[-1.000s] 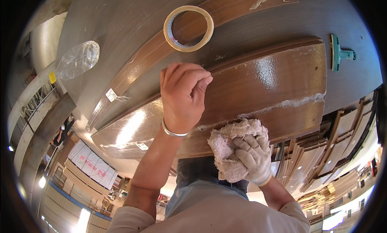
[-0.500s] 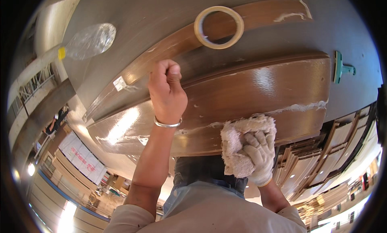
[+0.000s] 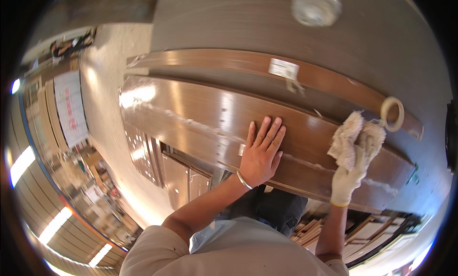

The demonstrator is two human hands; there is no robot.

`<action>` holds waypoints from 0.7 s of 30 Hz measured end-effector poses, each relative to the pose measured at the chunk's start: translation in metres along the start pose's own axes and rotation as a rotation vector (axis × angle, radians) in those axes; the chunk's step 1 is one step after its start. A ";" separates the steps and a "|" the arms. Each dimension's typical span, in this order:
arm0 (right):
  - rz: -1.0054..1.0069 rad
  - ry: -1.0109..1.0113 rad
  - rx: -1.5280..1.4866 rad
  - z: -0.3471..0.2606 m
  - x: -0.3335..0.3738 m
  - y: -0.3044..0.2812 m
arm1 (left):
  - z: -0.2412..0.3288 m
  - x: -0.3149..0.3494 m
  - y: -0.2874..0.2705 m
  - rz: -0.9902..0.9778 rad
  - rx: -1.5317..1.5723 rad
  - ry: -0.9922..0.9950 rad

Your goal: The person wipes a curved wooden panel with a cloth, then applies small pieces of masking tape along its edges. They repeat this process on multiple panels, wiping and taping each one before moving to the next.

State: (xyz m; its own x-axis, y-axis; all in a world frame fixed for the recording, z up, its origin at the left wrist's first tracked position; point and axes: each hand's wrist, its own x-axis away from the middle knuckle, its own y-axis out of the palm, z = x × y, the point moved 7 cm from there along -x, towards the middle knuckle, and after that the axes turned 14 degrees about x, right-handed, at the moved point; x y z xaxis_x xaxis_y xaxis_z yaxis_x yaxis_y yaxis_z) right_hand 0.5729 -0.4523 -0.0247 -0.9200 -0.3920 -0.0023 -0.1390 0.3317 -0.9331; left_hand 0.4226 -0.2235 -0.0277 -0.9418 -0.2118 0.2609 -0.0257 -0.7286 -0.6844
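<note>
A long, glossy brown wooden board [image 3: 195,102] lies across the bench, with a whitish, ragged streak running along its length. My left hand [image 3: 261,156], bare and with a silver bangle at the wrist, rests palm down on the middle of the board, fingers spread. Further right, my right hand [image 3: 354,173] wears a white knit glove and grips a fluffy cream cloth [image 3: 347,135] over the board's right part. The gloved fingers are partly hidden by the cloth. Just beyond it, a roll of tape [image 3: 400,114] sits at the right end of a narrow brown strip [image 3: 214,59].
A white label [image 3: 283,67] is stuck on the strip. At the far side of the dark bench top [image 3: 214,23] lies a clear plastic bottle [image 3: 316,8]. A green scraper [image 3: 414,175] is by the board's right end. Stacked panels [image 3: 176,180] stand below the near edge.
My view has turned leftward. My left hand went from a raised fist to lying flat on the board. My right hand carried the cloth from the near edge farther onto the board.
</note>
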 end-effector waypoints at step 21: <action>-0.038 -0.953 0.017 -0.682 -0.014 0.257 | -0.334 0.178 -0.227 0.696 0.047 -0.432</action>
State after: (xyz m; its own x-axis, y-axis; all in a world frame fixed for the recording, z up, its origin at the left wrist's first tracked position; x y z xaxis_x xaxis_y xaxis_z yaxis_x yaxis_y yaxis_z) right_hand 0.3003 0.2235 -0.0198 -0.2283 -0.9392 -0.2564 -0.1503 0.2942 -0.9438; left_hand 0.1487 0.1216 -0.0530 -0.5245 -0.8507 0.0332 0.5400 -0.3626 -0.7596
